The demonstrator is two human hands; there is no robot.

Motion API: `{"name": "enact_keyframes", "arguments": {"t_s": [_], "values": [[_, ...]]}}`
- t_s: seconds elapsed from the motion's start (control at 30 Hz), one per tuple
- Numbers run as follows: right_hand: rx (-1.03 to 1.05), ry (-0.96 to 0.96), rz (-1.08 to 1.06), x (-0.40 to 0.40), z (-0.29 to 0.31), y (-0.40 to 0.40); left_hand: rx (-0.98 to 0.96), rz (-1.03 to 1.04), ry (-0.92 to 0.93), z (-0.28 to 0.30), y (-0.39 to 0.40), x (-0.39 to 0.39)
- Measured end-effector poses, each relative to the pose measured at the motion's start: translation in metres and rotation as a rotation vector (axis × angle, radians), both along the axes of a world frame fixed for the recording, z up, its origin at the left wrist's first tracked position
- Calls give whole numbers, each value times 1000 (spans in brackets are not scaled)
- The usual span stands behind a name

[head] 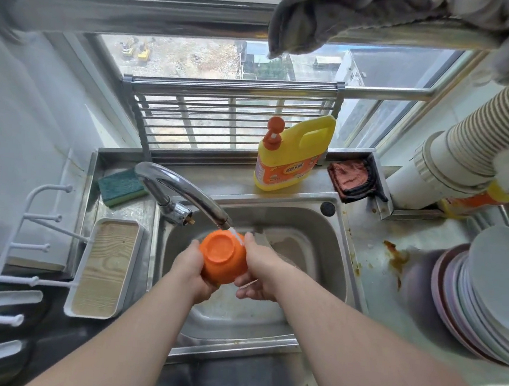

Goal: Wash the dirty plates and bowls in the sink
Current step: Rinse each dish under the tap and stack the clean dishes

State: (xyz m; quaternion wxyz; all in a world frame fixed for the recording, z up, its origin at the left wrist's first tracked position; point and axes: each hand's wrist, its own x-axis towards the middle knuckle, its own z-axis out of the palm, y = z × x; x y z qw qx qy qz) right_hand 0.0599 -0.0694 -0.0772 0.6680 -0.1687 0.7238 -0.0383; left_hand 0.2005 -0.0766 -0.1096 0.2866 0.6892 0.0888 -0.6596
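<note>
Sauce stain [396, 259] on steel counter [398, 300] beside sink [338, 263]

There is a single view, from a wide-angle camera worn on the person's head. It looks forward and steeply down over the sink [330, 231], close enough that both forearms run in from the bottom edge. The window [182, 55] fills the upper part, the counter [393, 287] the right. Straight lines bow toward the edges. No second view shares the scene.
</note>
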Motion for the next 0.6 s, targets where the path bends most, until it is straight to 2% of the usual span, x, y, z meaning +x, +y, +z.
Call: {"name": "enact_keyframes", "arguments": {"t_s": [0.1,0.17,0.23,0.33,0.47,0.6], "values": [[-32,-10,-10,5,3,-3,-102,24,70,-7,0,11],[-7,-44,-99,3,7,-4,-148,9,152,-6,1,12],[1,-80,-190,3,10,-4,-171,-17,158,0,1,9],[-132,-59,-224,5,4,-2,-167,-87,141,0,3,2],[-346,48,-246,-2,-7,1,-66,-287,76,1,12,-11],[-422,37,-322,-18,-12,6,-219,-281,94,0,18,-24]]}}
